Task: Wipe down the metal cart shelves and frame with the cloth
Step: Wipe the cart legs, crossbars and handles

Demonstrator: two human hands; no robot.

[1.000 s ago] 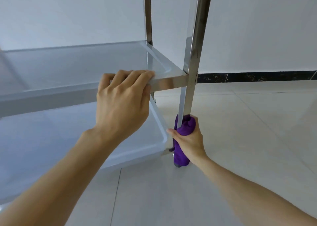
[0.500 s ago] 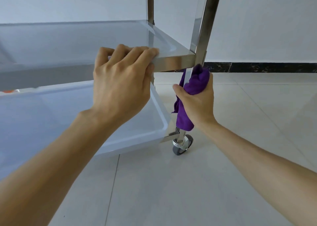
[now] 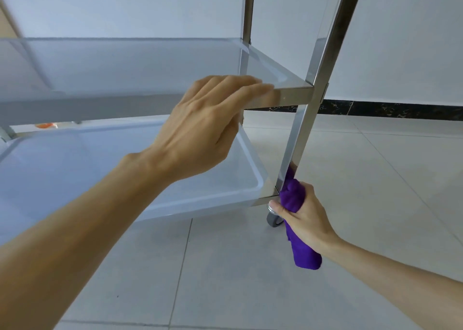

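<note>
A stainless metal cart fills the left and middle of the view, with a middle shelf (image 3: 140, 64) and a lower shelf (image 3: 105, 169). My left hand (image 3: 205, 126) grips the front rim of the middle shelf near its right corner. My right hand (image 3: 304, 217) is closed around a purple cloth (image 3: 299, 219), wrapped on the bottom of the near right upright post (image 3: 313, 99), level with the lower shelf corner. The cloth's tail hangs down to the floor. A grey caster wheel (image 3: 274, 220) shows just left of my right hand, partly hidden by it.
A second upright post (image 3: 248, 11) rises at the shelf's far right corner. Pale floor tiles (image 3: 250, 279) spread in front and to the right. A white wall with a dark marbled skirting (image 3: 400, 109) stands behind. Something orange (image 3: 46, 125) shows behind the cart at left.
My right hand has slid the cloth down the near post, from just under the middle shelf to the lower shelf corner. My left hand has kept its hold on the middle shelf rim.
</note>
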